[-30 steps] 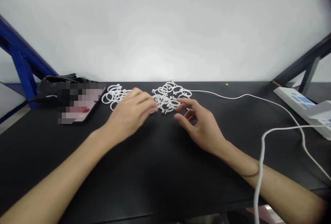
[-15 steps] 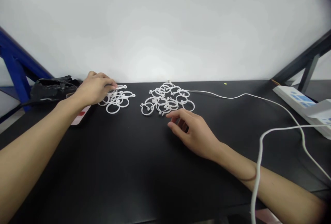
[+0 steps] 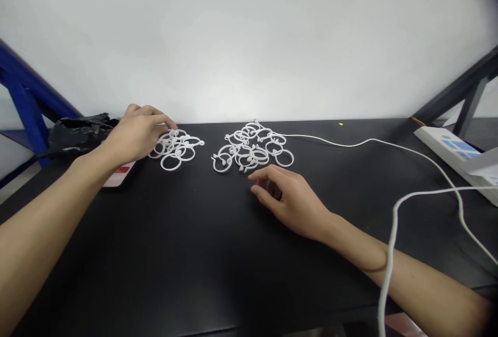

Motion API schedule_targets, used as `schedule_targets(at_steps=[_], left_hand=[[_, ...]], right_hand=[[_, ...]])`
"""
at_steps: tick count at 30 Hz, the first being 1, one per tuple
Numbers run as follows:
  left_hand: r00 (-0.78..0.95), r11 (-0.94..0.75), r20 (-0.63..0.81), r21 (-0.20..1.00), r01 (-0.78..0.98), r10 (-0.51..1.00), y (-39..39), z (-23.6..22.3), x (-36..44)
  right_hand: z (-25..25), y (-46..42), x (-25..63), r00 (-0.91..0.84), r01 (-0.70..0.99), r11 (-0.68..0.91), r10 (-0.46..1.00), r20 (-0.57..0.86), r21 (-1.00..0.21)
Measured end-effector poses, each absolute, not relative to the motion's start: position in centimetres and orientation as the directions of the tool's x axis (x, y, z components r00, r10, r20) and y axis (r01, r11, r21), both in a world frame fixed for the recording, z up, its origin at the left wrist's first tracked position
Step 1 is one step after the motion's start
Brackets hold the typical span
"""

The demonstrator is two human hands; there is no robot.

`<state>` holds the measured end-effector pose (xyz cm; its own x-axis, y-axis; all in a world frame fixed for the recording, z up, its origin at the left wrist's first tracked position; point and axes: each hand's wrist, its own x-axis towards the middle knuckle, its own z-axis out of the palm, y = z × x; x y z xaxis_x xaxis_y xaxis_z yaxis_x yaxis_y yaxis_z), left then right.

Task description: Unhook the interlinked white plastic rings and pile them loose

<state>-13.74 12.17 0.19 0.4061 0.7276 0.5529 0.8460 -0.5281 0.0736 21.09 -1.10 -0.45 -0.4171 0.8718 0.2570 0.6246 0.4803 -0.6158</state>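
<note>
Two piles of white plastic rings lie on the black table (image 3: 218,254). My left hand (image 3: 134,137) is palm down at the left pile of rings (image 3: 177,149). Its loosely curved fingertips touch the pile's left edge, and I see nothing pinched in them. The right pile of rings (image 3: 251,152) is larger and tangled. My right hand (image 3: 290,197) rests on the table just in front of it. Its fingers are loosely curled and apart, the index tip is close to the nearest rings, and it holds nothing.
A phone (image 3: 116,177) lies partly under my left wrist, with a crumpled black bag (image 3: 80,128) behind it. A thin white cable (image 3: 350,145) runs from the right pile to a white power strip (image 3: 453,152). A thicker white cable (image 3: 392,233) crosses my right forearm. Blue frame (image 3: 23,98) at left.
My left hand left the right pile and swung to the left pile, where it has now drawn back slightly. My right hand pulled a little toward me and curled.
</note>
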Motion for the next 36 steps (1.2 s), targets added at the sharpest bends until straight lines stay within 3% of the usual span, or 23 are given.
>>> schedule_targets(at_steps=[4,9,18,25,30,36], left_hand=[[0.447,-0.505,0.424,0.031,0.862,0.788,9.2,0.8,-10.3],[0.501,-0.569,0.438,0.029,0.822,0.746,5.2,-0.3,-5.0],[0.631,-0.627,0.521,-0.214,0.749,0.575,2.0,-1.6,-0.9],[0.732,-0.837,0.571,-0.133,0.531,0.373,0.7,-1.1,-0.7],[0.699,-0.872,0.610,-0.024,0.488,0.374,0.7,-1.1,-0.8],[0.665,-0.853,0.624,0.005,0.522,0.410,1.2,-1.0,-1.7]], right_hand=[[-0.5,-1.1,21.1,-0.420,0.631,0.485,0.870,0.259,-0.606],[-0.6,-1.0,21.1,-0.416,0.658,0.479,0.874,0.250,-0.581],[-1.0,-0.9,21.1,-0.406,0.662,0.478,0.876,0.259,-0.577],[-0.6,-0.8,21.2,-0.301,0.604,0.429,0.903,0.307,-0.671],[-0.5,-0.8,21.3,-0.356,0.565,0.466,0.882,0.308,-0.682],[-0.4,-1.0,21.4,-0.356,0.494,0.452,0.884,0.302,-0.743]])
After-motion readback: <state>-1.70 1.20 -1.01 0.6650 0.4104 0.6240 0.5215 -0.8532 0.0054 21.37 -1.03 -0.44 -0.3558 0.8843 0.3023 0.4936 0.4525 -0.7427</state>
